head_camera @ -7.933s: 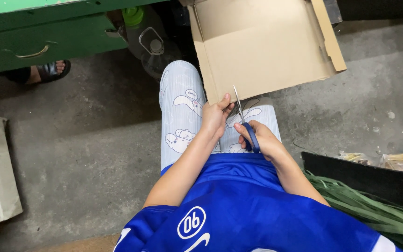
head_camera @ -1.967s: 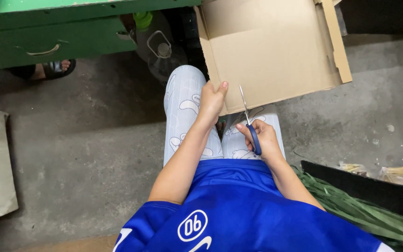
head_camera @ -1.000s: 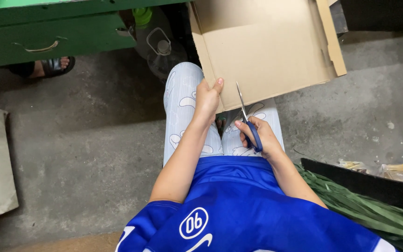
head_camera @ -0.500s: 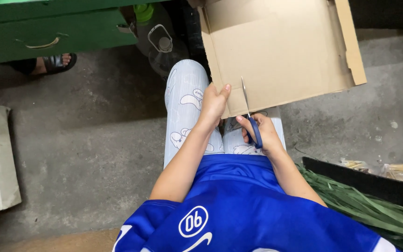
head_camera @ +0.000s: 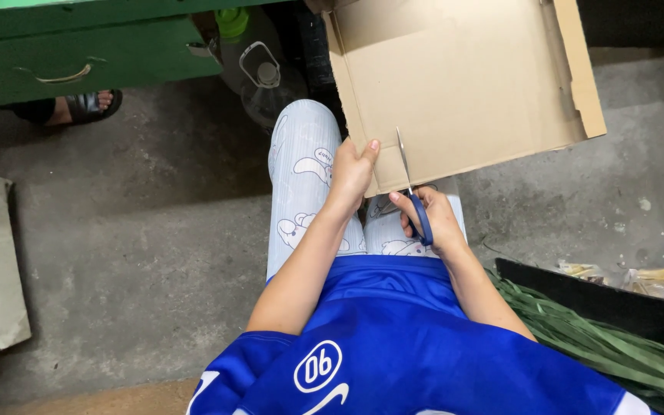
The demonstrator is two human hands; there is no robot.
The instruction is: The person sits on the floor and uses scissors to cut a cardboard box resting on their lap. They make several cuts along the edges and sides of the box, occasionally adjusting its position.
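The person sits with a flattened brown cardboard box point(head_camera: 455, 84) propped over the knees, its near edge resting on the lap and the rest tilting away toward the green cabinet point(head_camera: 78, 54) at the far left. It looks like the cutting step is in hand: the scissors point(head_camera: 410, 188) stand with their blades pointing away, the tips lying over the near edge of the cardboard, just right of the left hand.

The left hand point(head_camera: 351, 173) reaches forward with a nearly straight arm, its fingers clamped on the near edge of the box, thumb on top, steadying it. The right hand point(head_camera: 432, 219) sits closer to the body, elbow bent, its fingers closed through the blue handle loops; I cannot tell how far the blades are parted. To my eye the next stroke calls for keeping the board taut with the left grip while the blades run straight into the panel, clear of that thumb.

A clear plastic bottle point(head_camera: 259, 73) stands on the concrete floor point(head_camera: 132, 230) beyond the knees, and green leaf strips point(head_camera: 624, 353) lie at the near right.
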